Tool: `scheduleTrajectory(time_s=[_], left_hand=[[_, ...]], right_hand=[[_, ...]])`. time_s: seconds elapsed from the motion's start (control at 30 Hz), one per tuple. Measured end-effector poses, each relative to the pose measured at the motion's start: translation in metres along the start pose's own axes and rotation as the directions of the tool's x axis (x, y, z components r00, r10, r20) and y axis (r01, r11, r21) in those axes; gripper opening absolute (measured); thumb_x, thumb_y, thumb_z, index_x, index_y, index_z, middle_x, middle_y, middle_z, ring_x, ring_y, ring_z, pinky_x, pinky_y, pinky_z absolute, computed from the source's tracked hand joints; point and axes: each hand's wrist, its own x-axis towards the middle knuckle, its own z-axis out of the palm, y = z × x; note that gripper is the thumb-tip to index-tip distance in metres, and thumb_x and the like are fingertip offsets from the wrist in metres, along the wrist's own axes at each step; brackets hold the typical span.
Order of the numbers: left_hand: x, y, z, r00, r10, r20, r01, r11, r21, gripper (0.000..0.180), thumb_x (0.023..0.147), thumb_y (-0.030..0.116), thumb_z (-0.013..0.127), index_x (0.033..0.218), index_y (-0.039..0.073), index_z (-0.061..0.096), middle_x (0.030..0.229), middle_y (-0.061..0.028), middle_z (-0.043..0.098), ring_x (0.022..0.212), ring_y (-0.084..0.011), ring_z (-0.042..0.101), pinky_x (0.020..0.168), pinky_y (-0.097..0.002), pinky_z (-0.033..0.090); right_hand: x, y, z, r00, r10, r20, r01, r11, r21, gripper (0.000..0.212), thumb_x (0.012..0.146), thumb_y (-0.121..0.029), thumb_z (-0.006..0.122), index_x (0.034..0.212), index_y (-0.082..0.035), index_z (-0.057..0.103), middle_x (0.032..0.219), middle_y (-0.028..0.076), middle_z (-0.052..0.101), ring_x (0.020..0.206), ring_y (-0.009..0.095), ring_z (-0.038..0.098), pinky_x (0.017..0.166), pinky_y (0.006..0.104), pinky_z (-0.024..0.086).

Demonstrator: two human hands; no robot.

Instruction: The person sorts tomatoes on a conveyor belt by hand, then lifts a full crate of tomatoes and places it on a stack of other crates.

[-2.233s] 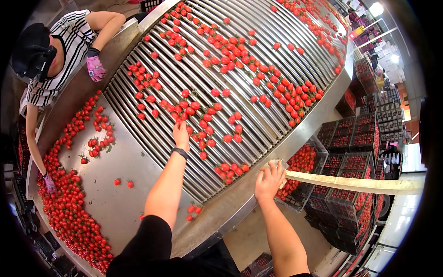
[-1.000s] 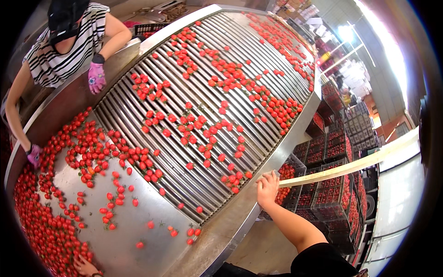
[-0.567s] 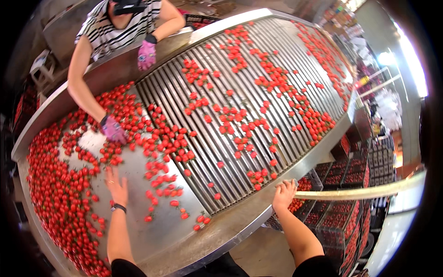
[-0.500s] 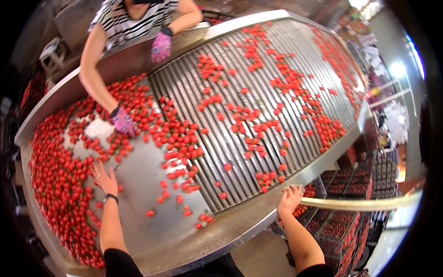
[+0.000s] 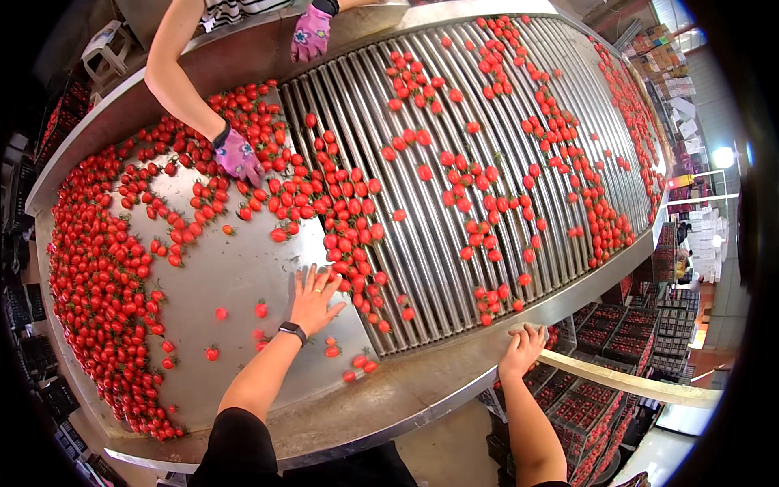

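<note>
My left hand, fingers spread, lies over the smooth metal tray, against a band of small red tomatoes where the tray meets the rollers. A dark watch is on that wrist. At the near side, my right hand curls its fingers on the metal rim, beside the end of a pale bar. A deep heap of tomatoes covers the tray's left side. Several loose ones lie around my left forearm.
Across the tray, a co-worker's gloved hand touches tomatoes; the other gloved hand hangs over the far rim. More tomatoes sit scattered on the rollers. Stacked crates of tomatoes stand at the lower right, a stool at the upper left.
My left hand has swept right from the heap to the roller edge, with tomatoes now bunched there. My right hand stays on the rim. The co-worker's lower gloved hand remains among tomatoes.
</note>
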Motion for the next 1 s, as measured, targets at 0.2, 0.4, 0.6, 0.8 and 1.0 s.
scheduleTrajectory(time_s=[0.2,0.4,0.6,0.8,1.0], left_hand=[[-0.026,-0.090,0.003,0.893,-0.330,-0.307,0.362,0.931,0.051,0.045,0.082,0.022,0.051,0.122,0.005,0.042,0.135,-0.0168,0.030,0.125,-0.0374,0.024,0.103,-0.0508,0.016],[0.030,-0.127,0.007,0.869,-0.333,-0.367,0.404,0.905,0.135,0.046,0.083,0.024,0.050,0.124,0.005,0.040,0.136,-0.0156,0.028,0.126,-0.0345,0.024,0.105,-0.0484,0.017],[0.030,-0.132,0.007,0.858,-0.334,-0.391,0.425,0.889,0.173,0.048,0.084,0.026,0.047,0.126,0.007,0.038,0.137,-0.0138,0.026,0.127,-0.0333,0.022,0.105,-0.0485,0.017],[0.027,-0.137,0.008,0.864,-0.399,-0.306,0.448,0.888,0.104,0.046,0.083,0.023,0.046,0.125,0.005,0.038,0.138,-0.0143,0.024,0.128,-0.0330,0.020,0.105,-0.0498,0.014],[0.028,-0.140,0.009,0.878,-0.378,-0.292,0.428,0.894,0.130,0.046,0.082,0.022,0.046,0.124,0.003,0.039,0.138,-0.0147,0.024,0.128,-0.0328,0.019,0.106,-0.0501,0.013]], right_hand=[[-0.006,-0.012,0.001,1.000,-0.014,0.005,0.014,1.000,0.021,0.014,0.081,-0.013,0.045,0.078,-0.011,0.059,0.113,0.007,0.050,0.125,0.034,0.026,0.103,0.0518,0.013],[-0.009,-0.019,0.001,0.999,-0.028,0.030,0.028,0.999,0.019,0.014,0.082,-0.013,0.044,0.082,-0.010,0.058,0.114,0.008,0.049,0.125,0.035,0.026,0.103,0.0521,0.012],[0.013,-0.098,0.012,0.888,-0.460,-0.002,0.459,0.886,0.058,0.045,0.066,-0.007,0.065,0.109,-0.005,0.050,0.121,0.016,0.043,0.119,0.037,0.034,0.100,0.0489,0.024],[0.077,-0.339,0.136,0.538,-0.843,0.004,0.740,0.475,0.477,0.036,0.076,-0.009,0.057,0.111,-0.007,0.049,0.098,0.011,0.053,0.089,0.027,0.053,0.073,0.0375,0.045],[0.132,-0.429,0.215,0.528,-0.847,0.064,0.837,0.531,0.131,0.013,0.075,-0.009,0.049,0.087,-0.006,0.045,0.086,0.010,0.051,0.083,0.026,0.054,0.069,0.0370,0.046]])
